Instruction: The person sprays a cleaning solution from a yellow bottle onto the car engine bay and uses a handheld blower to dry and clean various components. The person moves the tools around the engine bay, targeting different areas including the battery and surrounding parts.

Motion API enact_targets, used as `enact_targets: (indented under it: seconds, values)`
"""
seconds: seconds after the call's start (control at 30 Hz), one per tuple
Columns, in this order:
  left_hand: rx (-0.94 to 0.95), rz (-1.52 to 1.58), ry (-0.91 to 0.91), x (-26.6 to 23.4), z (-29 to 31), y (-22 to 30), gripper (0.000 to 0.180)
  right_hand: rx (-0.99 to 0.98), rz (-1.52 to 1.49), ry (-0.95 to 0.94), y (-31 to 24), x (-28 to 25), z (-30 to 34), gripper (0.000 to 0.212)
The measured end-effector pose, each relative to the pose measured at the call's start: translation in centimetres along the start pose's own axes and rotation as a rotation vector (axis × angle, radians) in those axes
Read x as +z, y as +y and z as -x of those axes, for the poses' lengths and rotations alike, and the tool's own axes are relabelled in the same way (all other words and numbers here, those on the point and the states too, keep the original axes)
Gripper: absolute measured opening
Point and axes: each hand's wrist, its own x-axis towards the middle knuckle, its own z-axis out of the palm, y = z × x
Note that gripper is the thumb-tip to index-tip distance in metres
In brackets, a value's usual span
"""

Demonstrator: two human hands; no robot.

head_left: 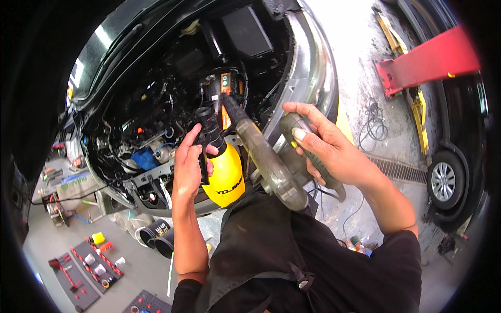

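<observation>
My left hand (pixel 189 166) grips a yellow pump spray bottle (pixel 225 175) by its black handle, upright in front of the open engine bay (pixel 172 78) of a dark car. My right hand (pixel 329 143) is wrapped round the handle of a dusty grey-green handheld blower (pixel 270 159), its index finger stretched forward. The blower's dark nozzle (pixel 233 108) reaches over the car's front edge, close to a battery (pixel 213 89) with an orange label. Bottle and blower are side by side, with the sprayer head left of the nozzle. Part of the blower's body hides the bumper behind it.
To the right, a red lift arm (pixel 433 58) juts out near another dark vehicle's wheel (pixel 443 180). A cable (pixel 373 122) lies coiled by a floor grate (pixel 394 169). Black buckets (pixel 163 241) and dark tool mats (pixel 96 266) are on the floor at lower left.
</observation>
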Motion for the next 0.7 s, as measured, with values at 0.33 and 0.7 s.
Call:
enact_targets:
  seconds: [0.33, 0.7]
  values:
    - [-0.063, 0.037, -0.047, -4.4, 4.3, -3.1, 0.064, 0.224, 0.245, -0.158, -1.9, 1.9, -1.3, 0.049]
    - [0.034, 0.032, -0.024, -6.1, 7.6, -4.7, 0.062, -0.035, 0.414, 0.018, -1.6, 4.6, -0.9, 0.048]
